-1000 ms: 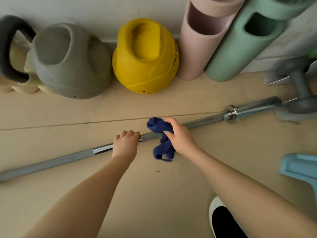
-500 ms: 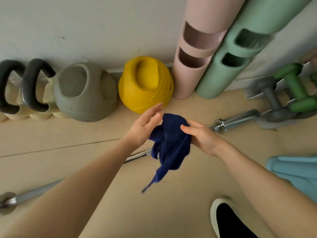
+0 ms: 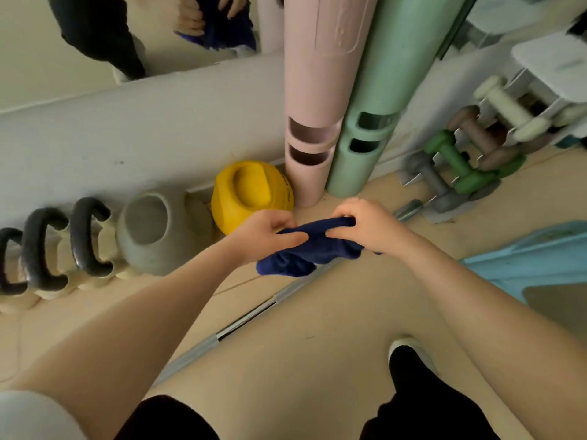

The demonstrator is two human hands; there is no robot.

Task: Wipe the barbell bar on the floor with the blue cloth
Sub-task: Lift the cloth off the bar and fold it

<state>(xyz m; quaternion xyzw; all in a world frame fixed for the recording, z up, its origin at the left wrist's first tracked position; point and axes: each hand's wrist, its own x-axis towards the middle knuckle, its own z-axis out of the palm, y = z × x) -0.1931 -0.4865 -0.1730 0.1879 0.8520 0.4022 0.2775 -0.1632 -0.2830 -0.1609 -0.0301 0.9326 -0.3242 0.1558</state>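
The dark blue cloth (image 3: 311, 247) hangs bunched in the air between both hands, above the floor. My left hand (image 3: 265, 233) pinches its left end and my right hand (image 3: 365, 225) grips its right end. Below them the chrome barbell bar (image 3: 251, 315) lies on the beige floor, running diagonally from lower left up to its sleeve end (image 3: 408, 209) near the dumbbells. Neither hand touches the bar; its middle is hidden behind the cloth.
Along the wall stand a yellow kettlebell (image 3: 251, 193), a grey kettlebell (image 3: 152, 230), black-handled kettlebells (image 3: 47, 249), and pink (image 3: 309, 128) and green (image 3: 365, 131) foam rollers. A dumbbell rack (image 3: 460, 166) is at right, a light blue object (image 3: 527, 258) beside it. My shoe (image 3: 409, 360) is below.
Both hands left the bar and lifted the cloth off it. The cloth went from one-handed hold to stretched between both hands. The view rose, showing more wall and a mirror.
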